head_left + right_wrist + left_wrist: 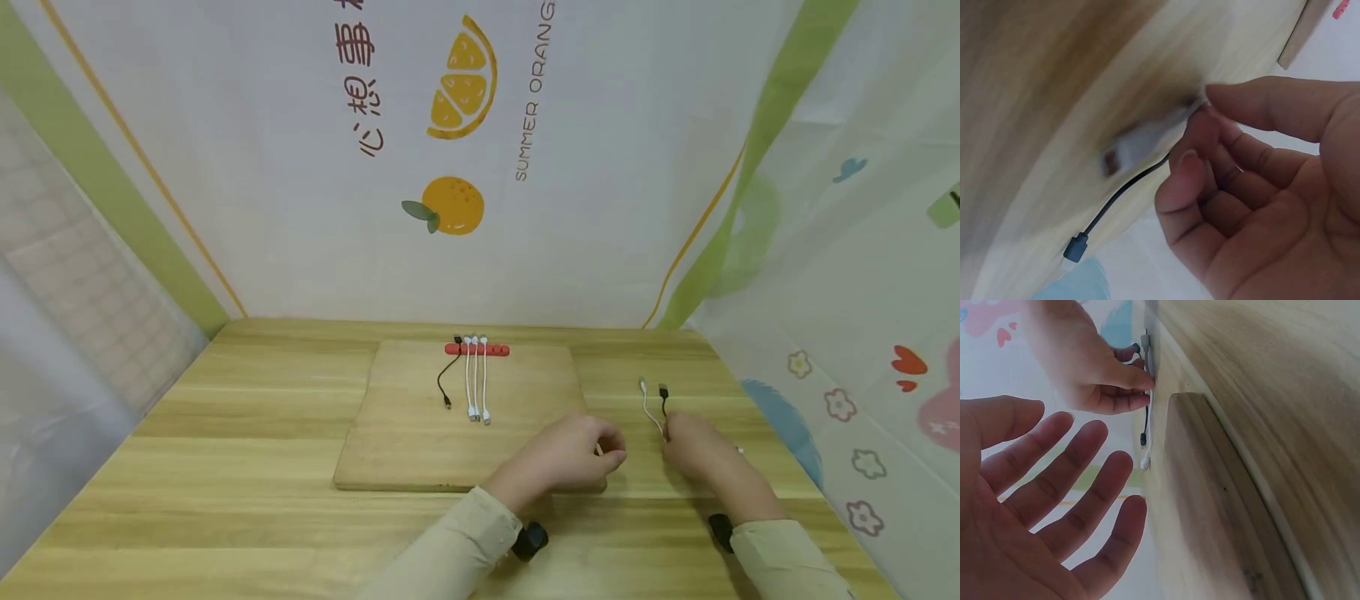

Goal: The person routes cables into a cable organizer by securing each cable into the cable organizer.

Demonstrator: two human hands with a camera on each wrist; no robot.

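At the right side of the table, my right hand pinches a thin white USB cable between thumb and forefinger, close behind its plug. A black USB cable passes beside the same fingers; its small plug lies further out in the right wrist view. From the head view, the far ends of both the white cable and the black cable stick out beyond the hand. My left hand hovers over the front right corner of a wooden board, fingers spread and loosely bent, holding nothing.
Toward the board's back edge sits a red cable holder. One black cable and several white cables hang from it toward me. Printed cloth stands behind the table and along its sides.
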